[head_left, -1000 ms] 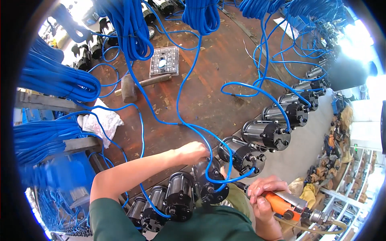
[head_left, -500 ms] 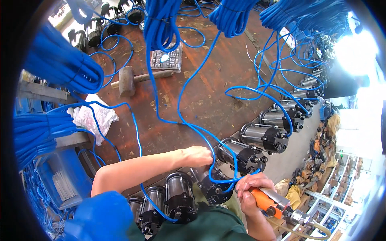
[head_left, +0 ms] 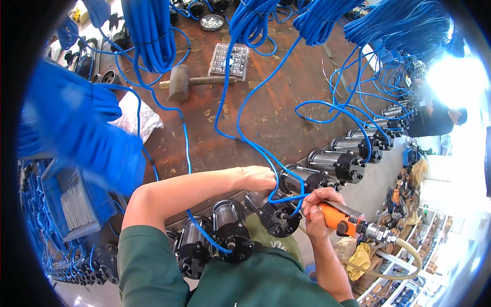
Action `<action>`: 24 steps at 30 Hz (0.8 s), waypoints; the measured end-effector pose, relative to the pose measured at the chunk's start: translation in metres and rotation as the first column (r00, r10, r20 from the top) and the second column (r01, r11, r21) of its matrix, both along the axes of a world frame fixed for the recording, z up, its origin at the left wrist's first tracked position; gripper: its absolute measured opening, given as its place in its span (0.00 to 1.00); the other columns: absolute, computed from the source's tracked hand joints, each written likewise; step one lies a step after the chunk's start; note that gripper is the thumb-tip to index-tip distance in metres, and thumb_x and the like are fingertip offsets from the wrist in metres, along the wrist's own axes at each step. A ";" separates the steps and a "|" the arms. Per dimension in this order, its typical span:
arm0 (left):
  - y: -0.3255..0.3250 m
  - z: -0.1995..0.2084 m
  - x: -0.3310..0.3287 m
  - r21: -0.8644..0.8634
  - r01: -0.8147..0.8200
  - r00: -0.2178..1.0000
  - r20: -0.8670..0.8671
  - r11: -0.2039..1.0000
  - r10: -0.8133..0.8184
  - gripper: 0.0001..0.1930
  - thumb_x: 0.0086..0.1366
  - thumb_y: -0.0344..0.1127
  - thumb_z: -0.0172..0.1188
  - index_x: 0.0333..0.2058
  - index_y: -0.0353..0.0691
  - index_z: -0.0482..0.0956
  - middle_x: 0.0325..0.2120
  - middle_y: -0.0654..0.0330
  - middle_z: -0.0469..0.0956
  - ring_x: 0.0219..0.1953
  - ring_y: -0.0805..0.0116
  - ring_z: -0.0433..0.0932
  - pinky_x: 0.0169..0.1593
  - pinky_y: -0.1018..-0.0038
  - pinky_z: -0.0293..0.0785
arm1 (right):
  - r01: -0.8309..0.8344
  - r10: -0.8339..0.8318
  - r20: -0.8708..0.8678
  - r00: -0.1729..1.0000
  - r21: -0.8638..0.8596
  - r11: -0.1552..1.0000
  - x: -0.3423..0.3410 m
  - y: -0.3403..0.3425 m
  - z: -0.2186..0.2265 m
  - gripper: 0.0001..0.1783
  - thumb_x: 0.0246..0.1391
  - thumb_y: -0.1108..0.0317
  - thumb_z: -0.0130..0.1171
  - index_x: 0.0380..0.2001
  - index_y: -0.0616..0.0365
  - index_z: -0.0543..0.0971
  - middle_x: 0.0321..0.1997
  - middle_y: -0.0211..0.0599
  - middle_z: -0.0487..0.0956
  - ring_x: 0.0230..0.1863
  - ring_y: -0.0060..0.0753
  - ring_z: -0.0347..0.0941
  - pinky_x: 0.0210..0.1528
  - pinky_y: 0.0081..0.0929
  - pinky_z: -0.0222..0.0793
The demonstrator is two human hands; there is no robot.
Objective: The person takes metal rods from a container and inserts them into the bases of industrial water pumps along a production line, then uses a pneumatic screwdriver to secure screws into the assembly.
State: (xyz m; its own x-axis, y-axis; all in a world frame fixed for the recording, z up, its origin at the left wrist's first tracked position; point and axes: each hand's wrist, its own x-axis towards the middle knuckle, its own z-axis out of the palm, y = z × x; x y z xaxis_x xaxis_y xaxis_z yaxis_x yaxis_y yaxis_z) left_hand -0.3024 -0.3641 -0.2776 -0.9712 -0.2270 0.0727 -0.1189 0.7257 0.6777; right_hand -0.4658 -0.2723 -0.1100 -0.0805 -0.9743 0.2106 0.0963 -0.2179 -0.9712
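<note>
My left hand (head_left: pixel 259 178) is closed round the far end of a pump-like steel cylinder (head_left: pixel 282 217) with a black end cap, lying tilted at the table edge. Its fingertips are partly hidden. In my right hand (head_left: pixel 318 207) is an orange air tool (head_left: pixel 335 217), its hose fitting pointing away to the right. My fingers cover the tool's nose, close to the end cap; I cannot tell whether it touches. A blue cable (head_left: pixel 266 156) runs across the table and loops over this cylinder, between my hands.
More pump-like cylinders (head_left: pixel 337 165) line the table edge on both sides. A wooden mallet (head_left: pixel 179 83), a clear parts tray (head_left: pixel 228 61) and a white bag (head_left: pixel 137 120) lie on the brown table (head_left: pixel 276 112). Blue cable bundles (head_left: pixel 148 36) hang around; a blue bin (head_left: pixel 102 210) holds thin rods.
The view has shifted, so the table and hands appear higher. Both hands keep their holds on the cylinder and the air tool. The blue bundle at left looks blurred and displaced.
</note>
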 end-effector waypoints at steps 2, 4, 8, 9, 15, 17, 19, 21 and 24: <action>0.007 -0.002 0.009 0.080 -0.102 0.994 0.053 0.992 0.098 0.06 0.51 0.31 0.62 0.28 0.37 0.83 0.25 0.45 0.81 0.32 0.43 0.82 0.35 0.53 0.78 | -0.022 0.022 -0.002 1.000 -0.026 0.999 -0.002 -0.001 -0.007 0.11 0.51 0.77 0.59 0.40 0.67 0.75 0.31 0.42 0.77 0.24 0.25 0.74 0.27 0.22 0.75; 0.020 -0.023 0.022 0.192 -0.220 0.975 0.084 0.956 0.208 0.08 0.53 0.31 0.62 0.32 0.37 0.83 0.27 0.46 0.82 0.35 0.42 0.81 0.40 0.52 0.77 | -0.061 0.061 -0.071 0.996 -0.011 0.998 -0.001 0.000 -0.007 0.14 0.49 0.78 0.56 0.42 0.63 0.73 0.33 0.41 0.73 0.22 0.26 0.68 0.24 0.23 0.68; 0.047 -0.034 0.053 0.333 -0.509 0.853 0.074 0.794 0.516 0.12 0.62 0.29 0.59 0.43 0.38 0.85 0.35 0.45 0.84 0.38 0.43 0.82 0.44 0.55 0.78 | -0.066 0.066 -0.001 0.998 0.018 0.998 -0.002 -0.002 -0.006 0.14 0.49 0.78 0.55 0.42 0.62 0.73 0.34 0.41 0.73 0.23 0.26 0.67 0.27 0.25 0.69; 0.049 -0.031 0.053 0.388 -0.529 0.840 0.113 0.755 0.530 0.13 0.61 0.29 0.60 0.44 0.37 0.84 0.35 0.45 0.84 0.39 0.44 0.83 0.45 0.56 0.79 | -0.084 0.084 0.001 0.996 0.006 0.996 -0.003 -0.004 -0.006 0.14 0.49 0.78 0.54 0.42 0.62 0.73 0.34 0.41 0.73 0.23 0.26 0.67 0.27 0.25 0.69; 0.054 -0.016 0.051 0.347 -0.566 0.819 0.130 0.748 0.559 0.14 0.58 0.29 0.63 0.44 0.36 0.84 0.36 0.44 0.83 0.40 0.44 0.82 0.46 0.57 0.78 | -0.042 0.044 -0.045 0.998 0.039 0.998 0.004 0.000 -0.006 0.14 0.50 0.77 0.53 0.43 0.62 0.71 0.33 0.40 0.73 0.23 0.25 0.67 0.28 0.24 0.69; 0.071 -0.016 0.065 0.360 -0.547 0.834 0.165 0.756 0.526 0.16 0.56 0.29 0.64 0.44 0.35 0.83 0.36 0.44 0.83 0.40 0.44 0.82 0.46 0.57 0.78 | -0.079 0.080 -0.034 0.996 0.020 0.997 0.003 0.001 -0.006 0.14 0.50 0.77 0.53 0.42 0.62 0.71 0.34 0.41 0.73 0.24 0.25 0.67 0.28 0.24 0.69; 0.084 -0.033 0.068 0.362 -0.541 0.833 0.108 0.759 0.542 0.15 0.53 0.30 0.66 0.41 0.35 0.84 0.34 0.46 0.82 0.40 0.44 0.81 0.46 0.57 0.78 | -0.102 0.102 -0.008 0.995 -0.012 0.995 0.000 0.001 -0.009 0.14 0.50 0.77 0.53 0.42 0.62 0.71 0.34 0.41 0.73 0.24 0.25 0.67 0.28 0.24 0.69; 0.097 -0.045 0.066 0.337 -0.546 0.809 -0.025 0.767 0.587 0.12 0.54 0.31 0.65 0.39 0.37 0.85 0.34 0.47 0.82 0.41 0.43 0.80 0.45 0.57 0.78 | -0.099 0.099 -0.018 0.995 -0.016 0.995 0.002 0.000 -0.010 0.13 0.50 0.77 0.53 0.42 0.62 0.71 0.34 0.41 0.73 0.24 0.26 0.67 0.29 0.25 0.70; 0.104 -0.051 0.063 0.270 -0.552 0.801 -0.092 0.789 0.592 0.09 0.56 0.32 0.65 0.35 0.38 0.84 0.32 0.49 0.81 0.40 0.45 0.80 0.45 0.57 0.77 | -0.109 0.105 -0.090 0.990 -0.043 0.993 0.002 0.000 -0.013 0.15 0.50 0.77 0.53 0.44 0.63 0.71 0.35 0.43 0.75 0.25 0.26 0.69 0.30 0.26 0.71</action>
